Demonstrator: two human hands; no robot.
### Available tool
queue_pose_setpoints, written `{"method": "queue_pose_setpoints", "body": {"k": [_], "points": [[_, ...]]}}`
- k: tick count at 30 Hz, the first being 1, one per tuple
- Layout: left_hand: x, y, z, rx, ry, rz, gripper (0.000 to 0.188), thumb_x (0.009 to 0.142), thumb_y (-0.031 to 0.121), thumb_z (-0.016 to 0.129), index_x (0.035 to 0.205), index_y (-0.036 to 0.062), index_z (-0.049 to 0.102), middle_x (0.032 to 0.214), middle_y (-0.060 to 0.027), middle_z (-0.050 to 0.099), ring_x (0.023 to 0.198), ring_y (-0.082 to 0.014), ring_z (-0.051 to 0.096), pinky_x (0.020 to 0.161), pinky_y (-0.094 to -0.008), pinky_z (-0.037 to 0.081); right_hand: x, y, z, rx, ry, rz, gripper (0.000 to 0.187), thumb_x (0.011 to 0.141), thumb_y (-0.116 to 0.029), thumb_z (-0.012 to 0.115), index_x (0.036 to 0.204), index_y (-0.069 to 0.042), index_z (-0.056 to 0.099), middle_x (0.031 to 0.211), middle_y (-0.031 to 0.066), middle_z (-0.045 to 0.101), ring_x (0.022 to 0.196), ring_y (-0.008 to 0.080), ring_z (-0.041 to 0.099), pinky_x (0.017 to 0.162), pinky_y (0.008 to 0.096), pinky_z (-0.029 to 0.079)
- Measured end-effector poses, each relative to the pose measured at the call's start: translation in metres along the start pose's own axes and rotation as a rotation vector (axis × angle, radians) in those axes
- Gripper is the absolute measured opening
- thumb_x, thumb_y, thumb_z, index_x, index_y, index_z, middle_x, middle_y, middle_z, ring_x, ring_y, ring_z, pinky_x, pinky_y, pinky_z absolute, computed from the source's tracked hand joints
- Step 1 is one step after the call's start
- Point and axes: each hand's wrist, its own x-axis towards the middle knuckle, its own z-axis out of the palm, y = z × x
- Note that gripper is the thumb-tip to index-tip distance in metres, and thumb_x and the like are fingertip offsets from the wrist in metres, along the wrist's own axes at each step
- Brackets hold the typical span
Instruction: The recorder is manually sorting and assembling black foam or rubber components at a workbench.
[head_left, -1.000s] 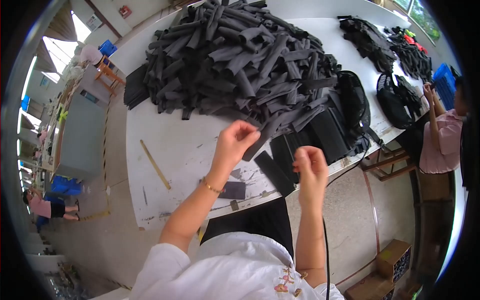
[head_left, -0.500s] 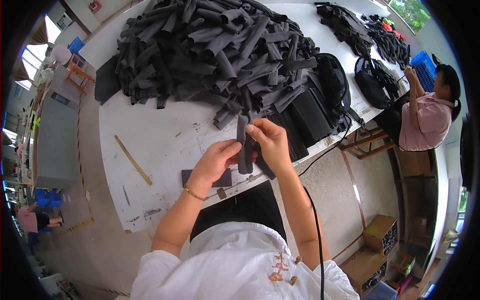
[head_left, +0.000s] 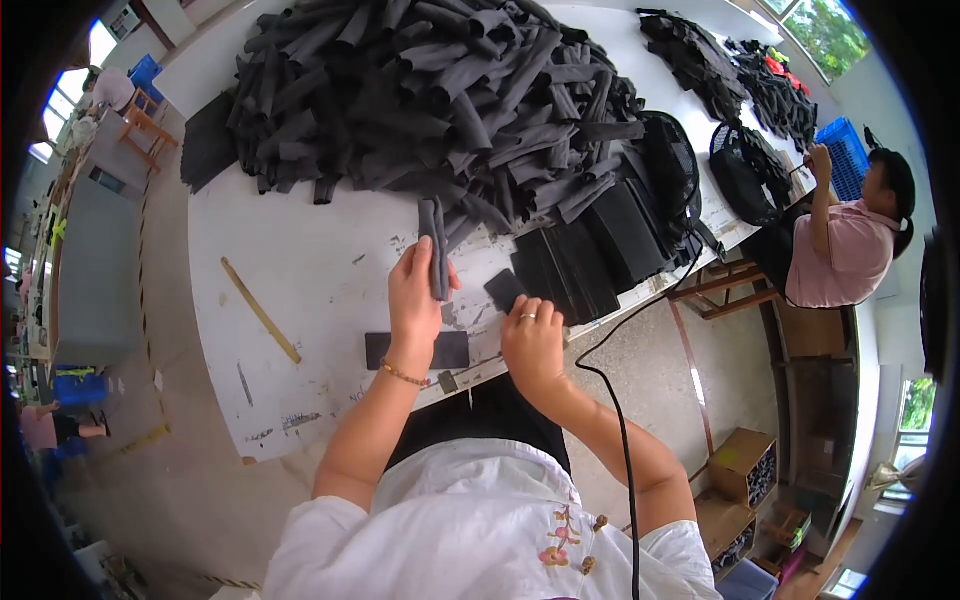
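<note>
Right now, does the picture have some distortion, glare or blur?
Head view: the white table appears curved at its edges; head view: the upper-left windows look washed out; head view: the held dark strip looks fairly sharp.

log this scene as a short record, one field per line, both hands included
left hand: holds a folded dark grey strip
right hand: fingers at one end of a black flat piece, grip unclear
beyond the hands: large heap of dark grey pieces
left side: yellowish stick on white table
far right: co-worker in pink
</note>
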Motion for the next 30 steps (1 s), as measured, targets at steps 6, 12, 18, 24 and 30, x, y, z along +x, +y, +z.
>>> {"method": "queue_pose_setpoints", "body": {"k": [6,12,18,24,30], "points": [[0.001,-0.013,0.000,-0.030,0.072,0.057,0.035,0.098,0.031,0.059,0.109,-0.0021,0.057,0.091,-0.0122,0.066,0.076,-0.0176,0.063,0.065,-0.0299,0.054,0.003,0.002,-0.004,0.139,0.044,-0.186,0.016,0.075,-0.018,0.061,0.085,-0.005,0.065,0.083,0.0067,0.056,0.084,0.0226,0.052,0.066,0.0341,0.041],[-0.012,-0.009,0.011,-0.022,-0.021,-0.083,0.030,0.096,0.024,0.063,0.115,0.0011,0.056,0.097,-0.0124,0.064,0.085,-0.0221,0.065,0.078,-0.0347,0.056,-0.001,0.024,-0.006,0.546,0.009,-0.014,0.021,0.079,-0.010,0.062,0.098,-0.002,0.063,0.095,0.0105,0.061,0.089,0.0265,0.057,0.071,0.0365,0.047],[-0.008,-0.018,0.037,-0.104,-0.084,-0.126,0.031,0.094,0.017,0.062,0.119,0.0017,0.051,0.097,-0.0140,0.063,0.085,-0.0278,0.066,0.077,-0.0385,0.058,0.021,0.057,-0.029,0.751,0.533,0.426,0.036,0.088,-0.005,0.061,0.124,-0.002,0.055,0.108,0.0164,0.064,0.093,0.0335,0.062,0.082,0.0391,0.051],[-0.027,-0.028,0.100,-0.039,-0.189,-0.055,0.031,0.096,0.016,0.058,0.120,0.0015,0.045,0.094,-0.0151,0.063,0.079,-0.0274,0.067,0.076,-0.0390,0.058,0.029,0.084,-0.011,0.588,0.479,0.656,0.065,0.074,0.000,0.066,0.137,-0.003,0.049,0.109,0.0147,0.054,0.097,0.0326,0.052,0.083,0.0435,0.043],[-0.027,-0.057,0.138,0.024,-0.270,0.014,0.030,0.097,0.015,0.056,0.117,-0.0009,0.041,0.091,-0.0148,0.063,0.070,-0.0243,0.066,0.068,-0.0349,0.058,0.036,0.082,0.028,0.528,0.240,0.697,0.062,0.074,-0.015,0.063,0.132,0.003,0.049,0.106,0.0148,0.054,0.096,0.0309,0.051,0.080,0.0400,0.040]]}}
